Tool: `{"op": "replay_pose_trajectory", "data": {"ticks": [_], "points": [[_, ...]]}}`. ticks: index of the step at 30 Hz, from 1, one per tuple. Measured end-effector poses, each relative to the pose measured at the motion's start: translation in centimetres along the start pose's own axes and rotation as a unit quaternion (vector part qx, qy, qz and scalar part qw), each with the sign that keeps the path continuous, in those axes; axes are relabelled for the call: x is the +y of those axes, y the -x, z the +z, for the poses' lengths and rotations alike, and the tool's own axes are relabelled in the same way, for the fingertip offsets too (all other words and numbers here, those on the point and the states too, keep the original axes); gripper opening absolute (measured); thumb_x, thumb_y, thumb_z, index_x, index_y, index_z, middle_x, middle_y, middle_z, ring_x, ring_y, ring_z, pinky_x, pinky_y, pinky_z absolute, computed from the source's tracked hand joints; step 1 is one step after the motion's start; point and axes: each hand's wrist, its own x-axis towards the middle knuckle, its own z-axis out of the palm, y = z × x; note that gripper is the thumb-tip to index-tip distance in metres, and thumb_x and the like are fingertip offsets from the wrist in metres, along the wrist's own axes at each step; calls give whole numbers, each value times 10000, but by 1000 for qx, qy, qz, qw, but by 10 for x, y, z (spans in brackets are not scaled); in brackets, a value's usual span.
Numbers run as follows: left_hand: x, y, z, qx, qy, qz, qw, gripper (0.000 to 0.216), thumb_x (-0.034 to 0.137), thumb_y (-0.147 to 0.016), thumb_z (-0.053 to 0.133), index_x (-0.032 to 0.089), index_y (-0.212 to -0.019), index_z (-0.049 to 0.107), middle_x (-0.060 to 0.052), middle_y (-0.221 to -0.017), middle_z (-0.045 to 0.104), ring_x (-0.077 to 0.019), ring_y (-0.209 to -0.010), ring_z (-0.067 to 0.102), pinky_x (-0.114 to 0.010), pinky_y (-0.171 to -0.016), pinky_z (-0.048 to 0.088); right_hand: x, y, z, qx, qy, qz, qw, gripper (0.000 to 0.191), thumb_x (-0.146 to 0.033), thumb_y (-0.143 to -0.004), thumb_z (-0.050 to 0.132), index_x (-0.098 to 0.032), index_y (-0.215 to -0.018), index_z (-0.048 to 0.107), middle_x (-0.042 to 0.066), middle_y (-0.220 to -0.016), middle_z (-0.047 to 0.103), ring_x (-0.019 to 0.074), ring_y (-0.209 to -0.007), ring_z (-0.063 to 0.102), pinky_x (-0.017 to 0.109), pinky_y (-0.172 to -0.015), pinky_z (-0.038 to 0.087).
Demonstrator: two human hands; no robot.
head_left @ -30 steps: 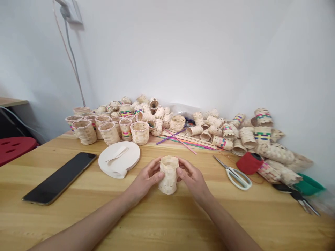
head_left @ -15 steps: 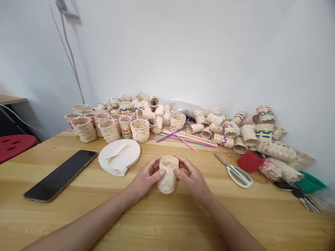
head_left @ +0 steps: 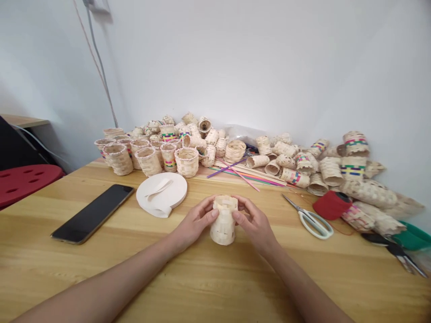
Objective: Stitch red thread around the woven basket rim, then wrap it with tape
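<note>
A small pale woven basket point(head_left: 223, 226) stands upright on the wooden table point(head_left: 188, 287), its open top toward me. My left hand point(head_left: 199, 218) grips its left side near the rim, thumb in front and fingers curled behind. On the opposite side my right hand point(head_left: 252, 223) holds it the same way, thumb pressed to the upper wall. The fingertips behind the basket are partly hidden. Left of the hands lies a roll of white tape point(head_left: 180, 190) with a loose end folded over it. A pair of scissors point(head_left: 316, 224) with white handles rests to the right.
Rimmed baskets point(head_left: 150, 163) stand at the back left, with more woven baskets point(head_left: 332, 170) heaped along the wall. Coloured strips point(head_left: 244, 177) lie between. A black phone point(head_left: 94, 213) is at left; red thread point(head_left: 332, 205), a green container point(head_left: 412, 235) and dark-handled snips point(head_left: 397, 250) are at right.
The whole view has shifted, so the scene sits farther right. Both hands keep their hold on the basket, whose rim now tilts slightly differently.
</note>
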Motion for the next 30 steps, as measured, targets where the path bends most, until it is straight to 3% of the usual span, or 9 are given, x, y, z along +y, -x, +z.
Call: {"op": "replay_pose_trajectory", "data": {"ticks": [9, 21, 26, 30], "points": [[-6, -1, -3, -5, 14, 5, 1000, 528, 352, -822, 629, 163, -1289, 472, -122, -1301, 562, -265, -1181, 528, -357, -961, 434, 2, 0, -1, -7, 9, 2, 1000, 484, -440, -816, 594, -180, -1220, 536, 85, -1080, 594, 210, -956, 562, 291, -699, 544], [-9, -1, -4, -9, -21, 19, 1000, 531, 381, -833, 606, 179, -1303, 464, -110, -1316, 548, -267, -1187, 516, -352, -964, 435, 0, 1, 0, -3, 36, -19, 999, 467, -429, -826, 581, -189, -1224, 536, 84, -1098, 593, 214, -972, 560, 289, -703, 543], [-14, 1, -8, 57, -121, 38, 990, 596, 411, -852, 569, 200, -1380, 390, -108, -1380, 481, -259, -1158, 527, -342, -938, 448, -3, 2, 0, 30, 56, -32, 997, 518, -410, -804, 614, -197, -1265, 509, 83, -1079, 585, 192, -875, 578, 264, -638, 529], [-13, 1, -10, 84, -179, 44, 979, 579, 404, -843, 579, 208, -1365, 422, -104, -1319, 532, -232, -1031, 586, -338, -898, 460, 0, 1, 0, 30, 53, -9, 998, 599, -401, -797, 625, -192, -1327, 441, 83, -1062, 568, 158, -770, 583, 246, -597, 514]]}}
